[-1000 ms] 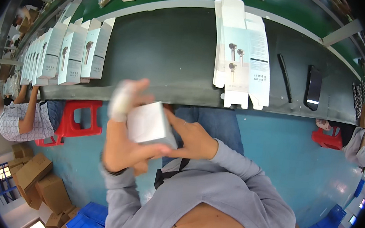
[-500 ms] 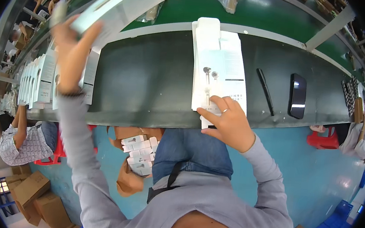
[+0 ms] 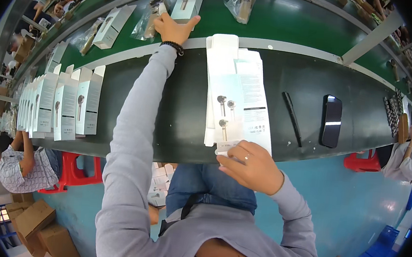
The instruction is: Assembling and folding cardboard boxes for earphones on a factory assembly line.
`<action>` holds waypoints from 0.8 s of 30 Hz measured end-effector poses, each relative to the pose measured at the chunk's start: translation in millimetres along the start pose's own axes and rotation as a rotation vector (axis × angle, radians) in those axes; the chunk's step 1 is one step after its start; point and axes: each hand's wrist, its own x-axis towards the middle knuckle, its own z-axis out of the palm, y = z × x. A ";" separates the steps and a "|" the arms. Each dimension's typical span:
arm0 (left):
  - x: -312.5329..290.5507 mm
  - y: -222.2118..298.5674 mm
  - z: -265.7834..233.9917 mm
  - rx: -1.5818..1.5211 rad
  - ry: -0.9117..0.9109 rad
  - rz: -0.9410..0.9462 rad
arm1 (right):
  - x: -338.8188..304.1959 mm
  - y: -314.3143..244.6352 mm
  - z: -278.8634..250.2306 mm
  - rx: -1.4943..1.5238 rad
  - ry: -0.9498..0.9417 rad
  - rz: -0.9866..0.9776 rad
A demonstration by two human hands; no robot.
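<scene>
My left hand (image 3: pixel 176 30) reaches over the green belt, thumb and index finger spread apart. Its thumb overlaps the lower edge of a white carton (image 3: pixel 186 3) with an earphone picture, which lies on the belt. Left of the fingers is an item in a clear plastic bag (image 3: pixel 147 21). On the dark table in front of me lies a stack of flattened white cartons (image 3: pixel 248 90), printed with earphones. With fingers curled, my right hand (image 3: pixel 254 166) pinches the near end of the top flat carton (image 3: pixel 227 98).
Several upright white cartons (image 3: pixel 88 106) with raised flaps stand at the table's left. A black pen (image 3: pixel 292 119) and a phone (image 3: pixel 331 121) lie to the right. Along the belt are another carton (image 3: pixel 113 26) and a bagged item (image 3: pixel 246 5). A red stool (image 3: pixel 81 169) stands at left.
My left hand has moved right and let go of the white carton, now on the belt. Bagged items have shifted left along the belt. My right hand has curled more at the flat carton's end.
</scene>
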 end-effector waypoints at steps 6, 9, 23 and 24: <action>-50.9 28.0 -103.8 -0.854 0.031 0.195 | -13.6 -8.7 -47.3 -0.100 0.637 -0.037; -87.4 63.7 -190.5 -0.707 -0.051 0.605 | -5.4 -19.4 -50.0 0.188 0.968 0.047; -191.0 54.7 -303.7 -0.047 -0.683 0.790 | 36.7 -38.9 12.4 0.570 0.502 0.231; -192.4 49.5 -305.8 -0.114 -0.643 0.776 | 35.4 -36.1 14.8 0.570 0.503 0.217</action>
